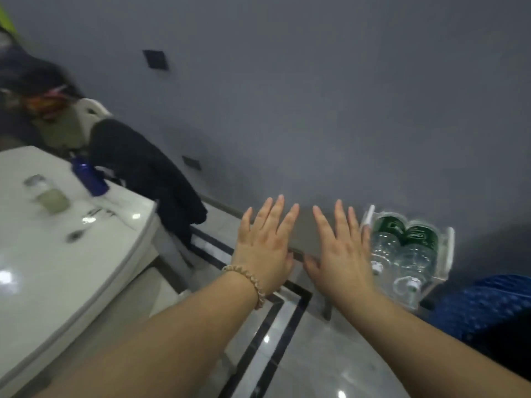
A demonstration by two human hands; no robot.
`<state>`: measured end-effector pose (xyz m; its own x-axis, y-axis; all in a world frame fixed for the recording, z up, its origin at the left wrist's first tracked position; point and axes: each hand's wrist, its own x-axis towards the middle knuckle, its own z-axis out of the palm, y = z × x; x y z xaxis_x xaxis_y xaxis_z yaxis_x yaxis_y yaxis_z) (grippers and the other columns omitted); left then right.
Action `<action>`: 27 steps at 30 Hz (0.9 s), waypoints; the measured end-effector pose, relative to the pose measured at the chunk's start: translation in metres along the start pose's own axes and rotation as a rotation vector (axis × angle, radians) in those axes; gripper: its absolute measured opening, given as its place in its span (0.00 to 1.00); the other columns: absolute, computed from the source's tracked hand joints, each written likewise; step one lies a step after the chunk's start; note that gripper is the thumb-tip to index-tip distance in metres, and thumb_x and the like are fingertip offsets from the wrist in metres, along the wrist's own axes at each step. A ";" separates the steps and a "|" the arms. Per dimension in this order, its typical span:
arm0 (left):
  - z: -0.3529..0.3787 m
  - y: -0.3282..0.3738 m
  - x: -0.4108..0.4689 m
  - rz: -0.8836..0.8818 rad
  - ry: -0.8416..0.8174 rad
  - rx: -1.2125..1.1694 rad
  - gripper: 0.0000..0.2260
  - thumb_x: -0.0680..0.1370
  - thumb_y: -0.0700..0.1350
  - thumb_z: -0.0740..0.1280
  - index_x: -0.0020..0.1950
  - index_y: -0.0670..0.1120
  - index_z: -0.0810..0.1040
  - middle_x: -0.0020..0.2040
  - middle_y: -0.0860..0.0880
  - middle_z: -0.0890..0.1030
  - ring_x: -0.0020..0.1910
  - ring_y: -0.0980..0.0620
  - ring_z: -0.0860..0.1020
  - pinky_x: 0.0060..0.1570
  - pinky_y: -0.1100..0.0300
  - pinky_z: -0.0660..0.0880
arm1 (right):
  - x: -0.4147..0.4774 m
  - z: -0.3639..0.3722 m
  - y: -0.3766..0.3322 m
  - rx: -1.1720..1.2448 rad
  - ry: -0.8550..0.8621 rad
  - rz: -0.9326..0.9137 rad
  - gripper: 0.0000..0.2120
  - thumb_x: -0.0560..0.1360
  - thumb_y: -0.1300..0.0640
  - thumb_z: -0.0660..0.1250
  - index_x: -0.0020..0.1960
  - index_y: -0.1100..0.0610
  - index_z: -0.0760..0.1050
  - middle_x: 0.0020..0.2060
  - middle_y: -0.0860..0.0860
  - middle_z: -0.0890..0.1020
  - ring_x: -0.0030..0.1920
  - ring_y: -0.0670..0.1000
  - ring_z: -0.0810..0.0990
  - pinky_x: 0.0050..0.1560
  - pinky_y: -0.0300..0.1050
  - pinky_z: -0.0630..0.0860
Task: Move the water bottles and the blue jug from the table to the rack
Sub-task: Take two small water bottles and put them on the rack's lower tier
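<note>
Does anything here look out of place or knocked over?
Nothing looks spilled or broken. The blue jug stands on the white table, not yet in the rack, where clear water bottles lie. Both hands, left hand and right hand, are open and hold nothing.

a glass jar (48,193) with a pale greenish fill and a metal lid stands on the glossy white top at the left, blurred. a spoon (77,235) lies nearer the edge, beside some small shiny items too blurred to name. a dark garment (149,173) hangs over a white chair (92,110) behind. the grey wall (316,96) carries two dark switch plates (155,60). the tiled floor (301,354) shows a black border strip (270,334). blue patterned fabric (488,305) sits at the right edge.
</note>
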<state>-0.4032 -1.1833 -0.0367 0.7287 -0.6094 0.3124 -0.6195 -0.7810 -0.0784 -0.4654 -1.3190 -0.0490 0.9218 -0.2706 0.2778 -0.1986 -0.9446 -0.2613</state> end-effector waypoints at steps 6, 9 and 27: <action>-0.073 -0.126 -0.150 -0.156 0.061 0.039 0.37 0.76 0.54 0.62 0.73 0.54 0.38 0.77 0.49 0.41 0.74 0.48 0.38 0.70 0.44 0.37 | -0.068 0.005 -0.172 0.029 0.059 -0.225 0.44 0.72 0.44 0.67 0.76 0.46 0.42 0.77 0.55 0.46 0.75 0.55 0.40 0.71 0.60 0.41; -0.107 -0.189 -0.230 -0.203 0.070 0.094 0.34 0.76 0.56 0.61 0.73 0.55 0.42 0.77 0.49 0.45 0.75 0.46 0.42 0.70 0.44 0.40 | -0.102 0.006 -0.247 0.023 0.070 -0.323 0.43 0.72 0.44 0.67 0.76 0.47 0.44 0.77 0.55 0.47 0.75 0.55 0.41 0.71 0.60 0.42; -0.123 -0.468 -0.462 -0.685 -0.086 0.162 0.33 0.76 0.55 0.62 0.75 0.55 0.47 0.77 0.49 0.48 0.75 0.47 0.45 0.70 0.48 0.38 | -0.134 0.110 -0.600 0.103 -0.148 -0.700 0.39 0.75 0.43 0.63 0.76 0.46 0.43 0.77 0.54 0.44 0.76 0.56 0.42 0.72 0.57 0.39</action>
<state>-0.4859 -0.5195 -0.0279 0.9636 0.0226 0.2662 0.0327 -0.9989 -0.0334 -0.4337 -0.6957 -0.0310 0.8580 0.4268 0.2857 0.4810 -0.8628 -0.1555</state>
